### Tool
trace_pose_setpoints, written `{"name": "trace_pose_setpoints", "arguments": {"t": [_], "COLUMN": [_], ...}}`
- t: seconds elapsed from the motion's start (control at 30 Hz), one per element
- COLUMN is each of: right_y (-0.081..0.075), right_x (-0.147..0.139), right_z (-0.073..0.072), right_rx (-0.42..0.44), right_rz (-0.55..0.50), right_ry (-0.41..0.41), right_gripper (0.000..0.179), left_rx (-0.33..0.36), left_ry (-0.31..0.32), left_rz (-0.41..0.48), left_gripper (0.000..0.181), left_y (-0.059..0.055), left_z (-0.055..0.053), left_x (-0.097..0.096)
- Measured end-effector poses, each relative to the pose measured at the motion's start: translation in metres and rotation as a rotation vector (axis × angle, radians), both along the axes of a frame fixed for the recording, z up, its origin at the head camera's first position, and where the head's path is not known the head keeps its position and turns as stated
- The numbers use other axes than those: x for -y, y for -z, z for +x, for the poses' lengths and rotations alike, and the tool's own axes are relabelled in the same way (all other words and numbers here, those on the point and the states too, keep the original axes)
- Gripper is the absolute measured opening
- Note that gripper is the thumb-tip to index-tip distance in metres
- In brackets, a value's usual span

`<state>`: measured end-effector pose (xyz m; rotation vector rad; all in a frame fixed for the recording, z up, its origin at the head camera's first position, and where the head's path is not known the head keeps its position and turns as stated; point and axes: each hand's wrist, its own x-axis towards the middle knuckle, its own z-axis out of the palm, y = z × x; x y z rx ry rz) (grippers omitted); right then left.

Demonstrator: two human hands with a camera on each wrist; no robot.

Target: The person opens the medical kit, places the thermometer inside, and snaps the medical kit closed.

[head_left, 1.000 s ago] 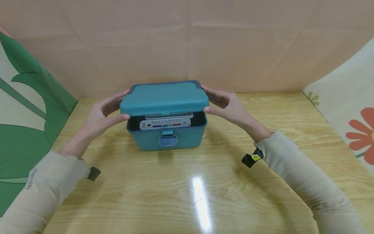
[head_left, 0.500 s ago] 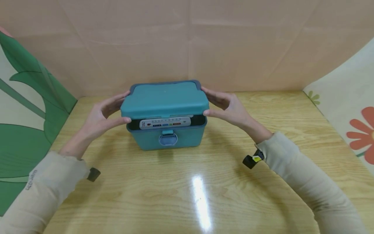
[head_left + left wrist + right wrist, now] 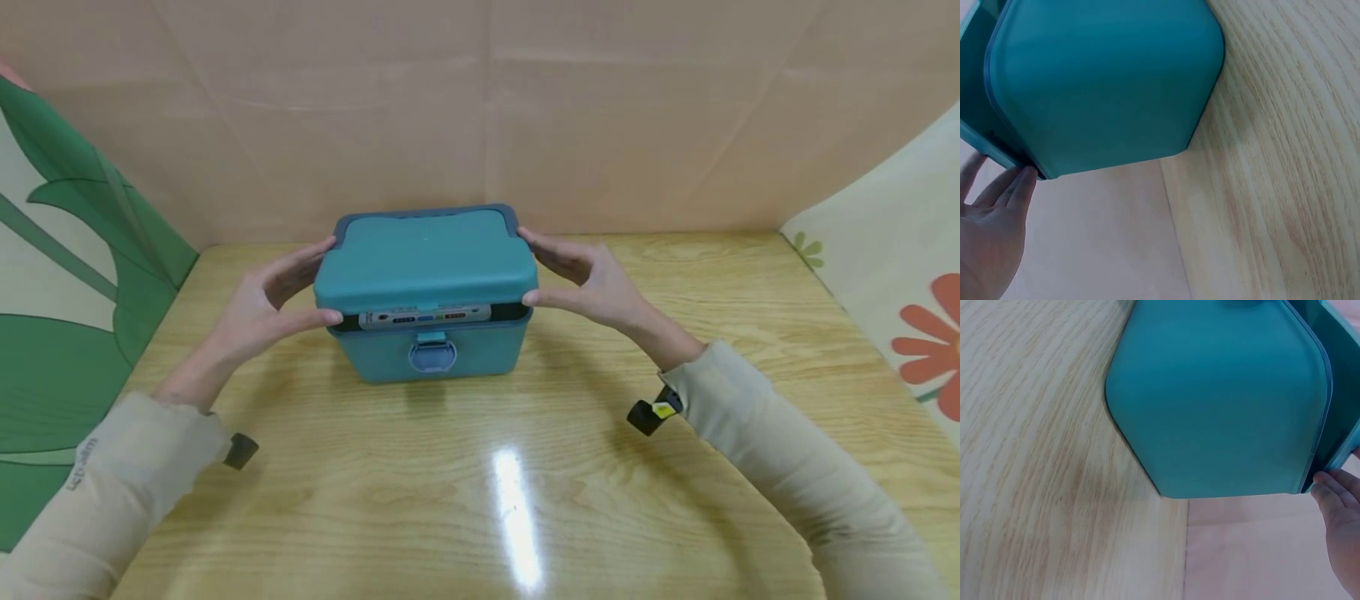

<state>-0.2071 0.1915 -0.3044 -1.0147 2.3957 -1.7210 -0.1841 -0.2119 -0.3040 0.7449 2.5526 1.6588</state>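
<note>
A teal storage box [image 3: 480, 350] stands on the table, its lid [image 3: 427, 258] tilted and partly lowered over it. Through the narrow front gap shows a white, ruler-like strip [image 3: 450, 316] with coloured marks. My left hand [image 3: 262, 304] holds the lid's left end, thumb at the front corner and fingers towards the back. At the opposite end my right hand [image 3: 592, 279] holds the lid the same way. Both wrist views show fingertips at the back edge, near the hinge side, of the box body [image 3: 1110, 94]. A round-ended latch [image 3: 432, 356] hangs on the front.
The wood-grain table [image 3: 420, 500] carries a bright light reflection in front of the box. Close behind rises a pinkish cloth backdrop [image 3: 480, 125]. Printed panels stand at both sides, with green leaves [image 3: 60, 383] left and a red flower [image 3: 937, 333] right.
The lid's front edge has come down, with both thumbs moving down along with it. The gap has narrowed, and less of the white strip shows. The box body has stayed in place.
</note>
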Motion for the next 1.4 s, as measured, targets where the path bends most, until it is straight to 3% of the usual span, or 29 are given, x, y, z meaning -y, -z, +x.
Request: {"name": "trace_pose_setpoints", "arguments": {"t": [0.43,0.83,1.17,1.4], "right_y": [0.004,0.015,0.017,0.018], "right_x": [0.001,0.001,-0.001,0.000], "right_z": [0.005,0.006,0.009,0.012], "right_rx": [-0.019,-0.178,-0.181,-0.208], "right_rz": [0.067,0.131,0.130,0.138], "right_ry": [0.031,0.041,0.049,0.064], "right_gripper": [0.076,0.081,0.082,0.082], "left_rx": [0.020,0.020,0.057,0.029], "left_ry": [-0.008,-0.031,-0.064,-0.049], "left_rz": [-0.012,-0.082,-0.117,-0.102], "left_gripper": [0.081,0.084,0.086,0.087], "left_y": [0.004,0.010,0.011,0.013], "left_z": [0.005,0.009,0.011,0.013], "left_x": [0.001,0.001,-0.001,-0.002]}}
